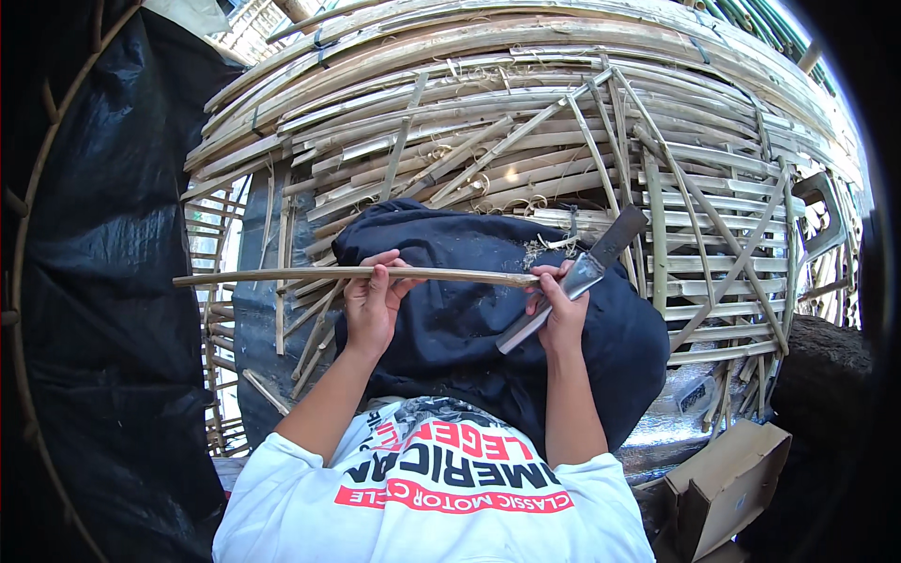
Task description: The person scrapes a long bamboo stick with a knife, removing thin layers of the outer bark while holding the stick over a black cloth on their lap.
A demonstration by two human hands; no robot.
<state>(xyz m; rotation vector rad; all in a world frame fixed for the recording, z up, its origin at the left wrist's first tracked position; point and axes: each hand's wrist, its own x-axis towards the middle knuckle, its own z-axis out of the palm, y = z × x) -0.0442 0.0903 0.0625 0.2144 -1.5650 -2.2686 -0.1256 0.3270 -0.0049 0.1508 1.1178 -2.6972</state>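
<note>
A thin bamboo strip lies nearly level across my lap. Near its middle, my left hand pinches it between thumb and fingers. My right hand grips a knife with a dark, broad blade and a shiny metal handle. The blade points up and to the right, away from the strip, while the handle's end sticks out to the lower left of the palm. The strip's right end meets the thumb and fingers of this same hand. Dark cloth covers my legs beneath both hands.
Split bamboo slats are heaped beyond my knees, several lying crosswise on top. Pale shavings rest on the cloth's far edge. Black plastic sheeting hangs at the left. An open cardboard box stands at the lower right.
</note>
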